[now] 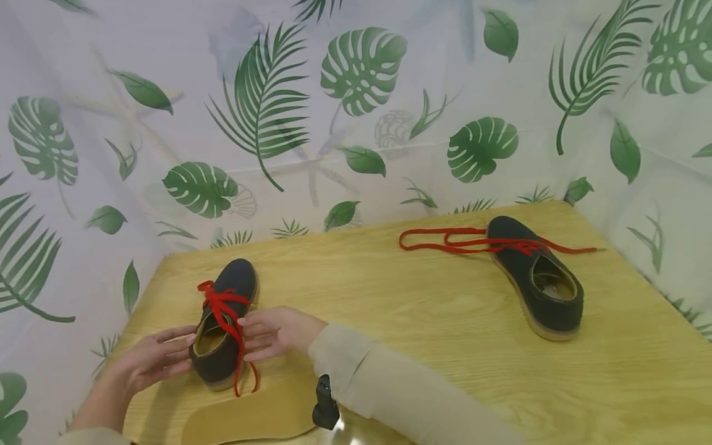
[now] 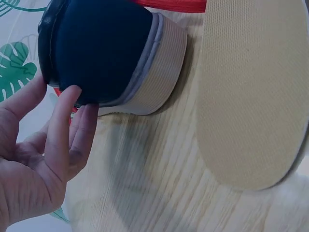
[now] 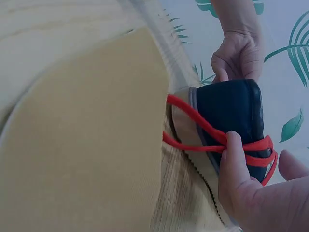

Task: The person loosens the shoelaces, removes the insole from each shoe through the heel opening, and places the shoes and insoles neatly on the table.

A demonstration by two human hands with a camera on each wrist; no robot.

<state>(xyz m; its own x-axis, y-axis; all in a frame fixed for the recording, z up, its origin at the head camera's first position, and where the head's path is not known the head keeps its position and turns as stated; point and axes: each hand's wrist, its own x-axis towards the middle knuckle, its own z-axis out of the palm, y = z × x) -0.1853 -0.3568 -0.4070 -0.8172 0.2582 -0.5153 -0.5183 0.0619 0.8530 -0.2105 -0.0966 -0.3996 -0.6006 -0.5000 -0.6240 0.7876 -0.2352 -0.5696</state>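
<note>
Observing white cloth sheeting [image 1: 356,133], printed with green tropical leaves [image 1: 483,149], creasing faintly and enclosing the rear and both sides of a yellowish wood-grain tabletop [image 1: 378,296].

No text, label, brand, number or sign can be read on the shoes [image 1: 240,279], insole [image 1: 250,413] or backdrop [image 1: 361,139].

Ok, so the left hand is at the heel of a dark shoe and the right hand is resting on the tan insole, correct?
Not quite: the right hand isn't on the tan insole. The right wrist view shows its fingers at the side of the dark shoe, by the red lace. The left hand is at the heel, as you said.
</note>
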